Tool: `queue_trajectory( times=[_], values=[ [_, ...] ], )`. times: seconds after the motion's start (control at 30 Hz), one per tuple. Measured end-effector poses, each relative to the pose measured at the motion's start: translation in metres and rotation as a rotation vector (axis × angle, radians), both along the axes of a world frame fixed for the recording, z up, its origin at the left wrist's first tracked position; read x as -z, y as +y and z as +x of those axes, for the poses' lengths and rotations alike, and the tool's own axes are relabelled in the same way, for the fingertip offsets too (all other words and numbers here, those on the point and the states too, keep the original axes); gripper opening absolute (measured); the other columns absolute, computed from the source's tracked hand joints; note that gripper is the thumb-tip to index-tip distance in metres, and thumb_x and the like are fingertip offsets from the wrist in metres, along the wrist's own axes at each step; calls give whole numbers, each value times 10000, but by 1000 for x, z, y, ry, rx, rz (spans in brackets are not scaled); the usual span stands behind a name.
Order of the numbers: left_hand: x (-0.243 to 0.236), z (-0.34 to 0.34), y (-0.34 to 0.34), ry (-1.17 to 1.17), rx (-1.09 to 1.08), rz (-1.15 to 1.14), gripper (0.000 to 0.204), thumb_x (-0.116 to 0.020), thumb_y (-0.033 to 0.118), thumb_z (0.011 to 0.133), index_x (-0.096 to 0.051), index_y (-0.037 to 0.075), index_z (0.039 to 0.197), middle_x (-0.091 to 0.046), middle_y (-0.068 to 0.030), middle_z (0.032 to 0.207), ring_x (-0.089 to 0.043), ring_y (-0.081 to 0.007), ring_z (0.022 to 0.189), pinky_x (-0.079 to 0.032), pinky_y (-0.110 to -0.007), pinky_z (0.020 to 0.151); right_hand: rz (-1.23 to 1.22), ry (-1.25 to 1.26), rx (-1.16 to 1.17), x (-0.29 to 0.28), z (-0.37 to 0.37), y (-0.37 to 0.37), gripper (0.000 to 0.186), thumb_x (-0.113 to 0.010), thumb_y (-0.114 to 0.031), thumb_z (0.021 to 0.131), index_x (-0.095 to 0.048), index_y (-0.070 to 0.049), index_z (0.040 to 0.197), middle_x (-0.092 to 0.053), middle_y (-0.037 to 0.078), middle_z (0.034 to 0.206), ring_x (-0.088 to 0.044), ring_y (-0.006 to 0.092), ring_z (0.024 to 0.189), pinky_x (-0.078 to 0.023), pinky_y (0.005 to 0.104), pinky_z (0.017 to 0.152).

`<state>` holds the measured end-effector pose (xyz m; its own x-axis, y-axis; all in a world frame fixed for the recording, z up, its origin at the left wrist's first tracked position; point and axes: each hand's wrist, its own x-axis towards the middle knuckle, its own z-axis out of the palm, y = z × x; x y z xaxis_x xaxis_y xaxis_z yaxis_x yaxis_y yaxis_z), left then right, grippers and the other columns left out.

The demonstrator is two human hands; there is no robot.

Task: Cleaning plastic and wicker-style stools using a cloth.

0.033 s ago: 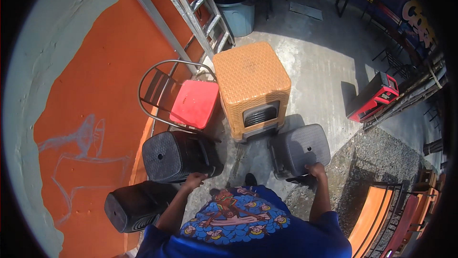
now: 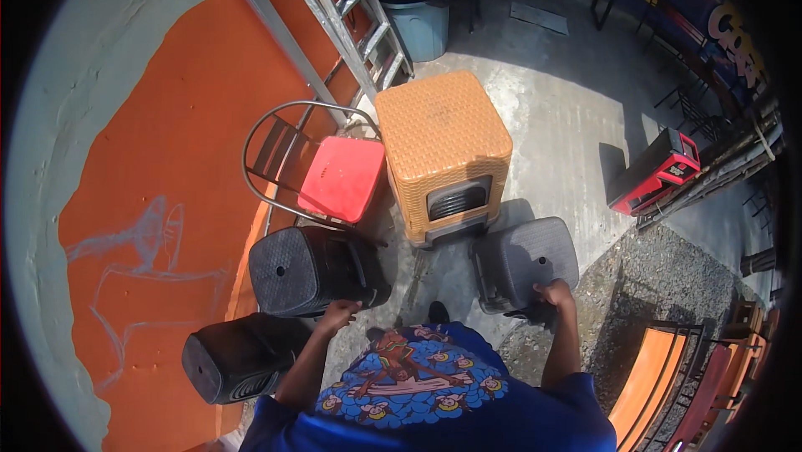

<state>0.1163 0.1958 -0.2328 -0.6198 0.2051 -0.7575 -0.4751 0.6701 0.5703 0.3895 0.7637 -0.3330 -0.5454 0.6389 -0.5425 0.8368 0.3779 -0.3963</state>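
Note:
My left hand [image 2: 339,315], fingers loosely curled together, is beside the near edge of a black woven-look plastic stool [image 2: 284,271]. Its fingertips point inward, and nothing shows in them. Over the near corner of a dark grey plastic stool [image 2: 535,253] is my right hand [image 2: 555,293], its fingers curled too; I cannot tell whether it touches the seat. Both stools stand upright with a small hole in the seat. Another black stool [image 2: 242,356] lies left of my left forearm. Ahead, a stack of tan woven-look stools [image 2: 443,130] rises above the others.
A chair with a red seat [image 2: 342,178] stands against the orange wall [image 2: 159,243]. Behind it lean a metal ladder [image 2: 351,13] and a blue-grey bin [image 2: 420,32]. On the right are a red and black box [image 2: 656,172] and wooden slatted furniture [image 2: 647,385].

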Motion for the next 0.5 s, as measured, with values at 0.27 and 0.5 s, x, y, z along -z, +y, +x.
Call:
queue_trajectory(
  times=[0.27, 0.5],
  values=[
    [-33, -42, 105, 156, -177, 327, 390, -719, 378, 909, -681, 32, 1084, -676, -34, 894, -637, -118, 781, -467, -267, 664, 394, 10, -195, -182, -105, 45, 475, -810, -430, 741, -713, 33, 777, -683, 253, 808, -683, 408, 780, -524, 453, 695],
    [-90, -190, 230, 710, -215, 239, 757, -579, 560, 930, -498, -58, 1360, -609, -217, 1260, -606, -297, 1161, -466, -360, 992, -172, 567, -4, -194, -253, 35, 745, -530, -640, 918, -681, 49, 1161, -717, 185, 1017, -636, 260, 1084, -442, 351, 973]
  ],
)
